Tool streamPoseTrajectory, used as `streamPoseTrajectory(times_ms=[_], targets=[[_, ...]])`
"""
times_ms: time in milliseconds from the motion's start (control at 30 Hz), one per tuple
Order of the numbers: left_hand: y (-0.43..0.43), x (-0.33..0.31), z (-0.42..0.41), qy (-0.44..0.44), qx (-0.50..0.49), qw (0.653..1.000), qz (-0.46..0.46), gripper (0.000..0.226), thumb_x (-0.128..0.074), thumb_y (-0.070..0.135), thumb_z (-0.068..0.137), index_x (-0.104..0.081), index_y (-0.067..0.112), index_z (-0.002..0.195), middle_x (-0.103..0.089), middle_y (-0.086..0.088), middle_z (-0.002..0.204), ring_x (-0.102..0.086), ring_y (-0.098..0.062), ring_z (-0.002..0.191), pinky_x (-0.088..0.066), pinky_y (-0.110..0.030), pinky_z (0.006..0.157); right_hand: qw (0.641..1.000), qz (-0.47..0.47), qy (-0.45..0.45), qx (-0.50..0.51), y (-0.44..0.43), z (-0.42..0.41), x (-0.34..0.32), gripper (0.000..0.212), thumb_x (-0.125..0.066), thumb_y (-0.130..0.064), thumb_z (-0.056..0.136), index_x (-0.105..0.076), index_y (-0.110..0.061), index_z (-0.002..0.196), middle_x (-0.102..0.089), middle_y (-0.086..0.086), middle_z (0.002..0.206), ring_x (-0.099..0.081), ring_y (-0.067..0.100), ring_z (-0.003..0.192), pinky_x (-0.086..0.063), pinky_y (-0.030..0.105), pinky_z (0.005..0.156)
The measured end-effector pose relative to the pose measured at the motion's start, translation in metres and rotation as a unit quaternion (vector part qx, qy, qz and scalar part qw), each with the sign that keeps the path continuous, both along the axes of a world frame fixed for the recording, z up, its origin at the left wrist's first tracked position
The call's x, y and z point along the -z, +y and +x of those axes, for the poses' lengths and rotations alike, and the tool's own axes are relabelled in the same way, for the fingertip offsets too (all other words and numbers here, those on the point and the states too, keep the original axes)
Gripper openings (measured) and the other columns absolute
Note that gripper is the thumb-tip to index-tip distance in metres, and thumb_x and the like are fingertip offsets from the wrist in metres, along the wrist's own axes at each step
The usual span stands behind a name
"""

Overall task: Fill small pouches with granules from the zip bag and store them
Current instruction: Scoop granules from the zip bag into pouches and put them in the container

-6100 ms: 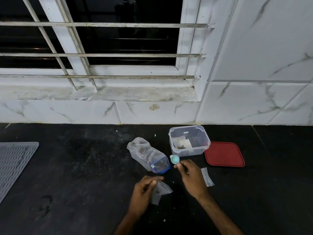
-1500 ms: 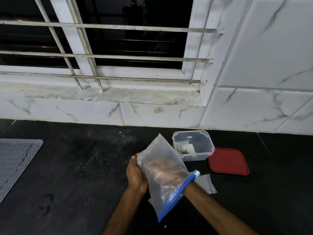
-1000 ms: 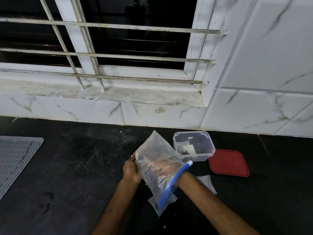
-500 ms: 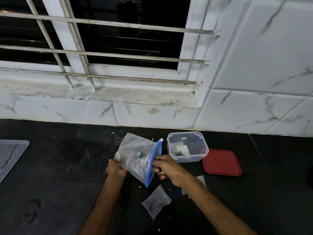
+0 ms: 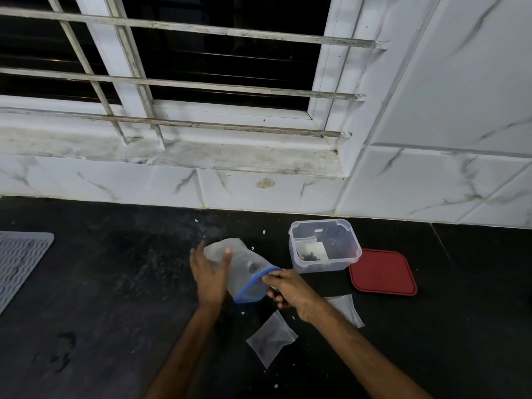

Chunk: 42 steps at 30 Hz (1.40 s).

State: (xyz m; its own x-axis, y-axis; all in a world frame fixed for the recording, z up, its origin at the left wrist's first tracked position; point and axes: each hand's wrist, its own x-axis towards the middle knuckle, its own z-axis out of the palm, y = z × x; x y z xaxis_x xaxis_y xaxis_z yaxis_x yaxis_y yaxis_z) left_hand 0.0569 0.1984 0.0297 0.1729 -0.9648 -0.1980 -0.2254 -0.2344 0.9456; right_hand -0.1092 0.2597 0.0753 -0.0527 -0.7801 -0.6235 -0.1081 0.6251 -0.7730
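A clear zip bag (image 5: pixel 244 272) with a blue zip edge is seen lying on its side on the dark surface (image 5: pixel 115 283), between the two hands. The left hand (image 5: pixel 211 279) is laid against the bag's closed end with fingers straight and the thumb resting on the plastic. The blue edge is pinched by the right hand (image 5: pixel 289 290). Just below that hand a small pouch (image 5: pixel 272 338) is laid flat (a dark patch shows inside it), and a second pouch (image 5: pixel 347 309) is seen just right of the wrist. Beyond the right hand a lidless clear container (image 5: pixel 322 264) is placed, with a red lid (image 5: pixel 383 273) further right of it. Well to the left of the left hand, a grey ribbed mat (image 5: pixel 20 263) is cut off by the frame edge.
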Motion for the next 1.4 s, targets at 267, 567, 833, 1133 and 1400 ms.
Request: streamPoseTrajectory(times_ms=[267,567,833,1133,1400], targets=[[0.045,-0.003,-0.014,-0.239,0.183,0.942,-0.147,0.08,-0.079,0.03,0.078,-0.036,0.018,0.144,-0.023,-0.006,0.159,-0.018,-0.024,0.148,-0.03,-0.049,0.117,1.0,-0.011,-0.02,-0.014,0.017,-0.006,0.006,0.022,-0.053,-0.026,0.097,-0.07,-0.013,0.1,-0.054,-0.002,0.064,-0.042,0.005,0.052,-0.036,0.018,0.05],[0.06,0.004,-0.02,-0.315,0.259,0.906,-0.112,0.113,-0.078,0.063,0.062,-0.022,0.017,0.149,-0.02,-0.006,0.156,-0.021,-0.023,0.146,-0.037,-0.046,0.112,0.999,-0.01,-0.037,0.009,0.028,-0.009,0.013,0.022,-0.053,-0.024,0.097,-0.071,-0.012,0.102,-0.053,0.0,0.061,-0.04,0.007,0.05,-0.033,0.019,0.048],[0.06,0.016,-0.026,-0.282,0.186,0.933,-0.127,0.065,-0.076,0.021,0.08,-0.043,0.009,0.134,-0.042,-0.006,0.135,-0.041,-0.02,0.128,-0.035,-0.021,0.1,1.0,0.002,-0.021,0.021,0.041,-0.022,0.019,0.022,-0.053,-0.025,0.097,-0.074,-0.018,0.099,-0.052,-0.002,0.062,-0.042,0.005,0.052,-0.036,0.018,0.049],[0.054,0.012,-0.026,-0.276,0.194,0.935,-0.111,0.064,-0.078,0.023,0.08,-0.042,0.014,0.132,-0.039,-0.004,0.137,-0.041,-0.018,0.128,-0.045,-0.028,0.102,1.0,-0.01,-0.016,0.014,0.058,-0.031,0.017,0.024,-0.053,-0.027,0.098,-0.074,-0.017,0.098,-0.053,-0.002,0.062,-0.042,0.004,0.051,-0.034,0.016,0.047],[0.097,0.015,-0.034,-0.327,0.399,0.847,-0.129,0.026,-0.046,0.028,0.1,-0.049,0.033,0.126,-0.049,0.009,0.126,-0.053,-0.003,0.104,-0.045,-0.015,0.078,0.999,-0.035,-0.003,0.029,0.084,-0.058,0.017,0.023,-0.054,-0.026,0.097,-0.074,-0.016,0.098,-0.052,0.0,0.06,-0.04,0.006,0.048,-0.031,0.018,0.045]])
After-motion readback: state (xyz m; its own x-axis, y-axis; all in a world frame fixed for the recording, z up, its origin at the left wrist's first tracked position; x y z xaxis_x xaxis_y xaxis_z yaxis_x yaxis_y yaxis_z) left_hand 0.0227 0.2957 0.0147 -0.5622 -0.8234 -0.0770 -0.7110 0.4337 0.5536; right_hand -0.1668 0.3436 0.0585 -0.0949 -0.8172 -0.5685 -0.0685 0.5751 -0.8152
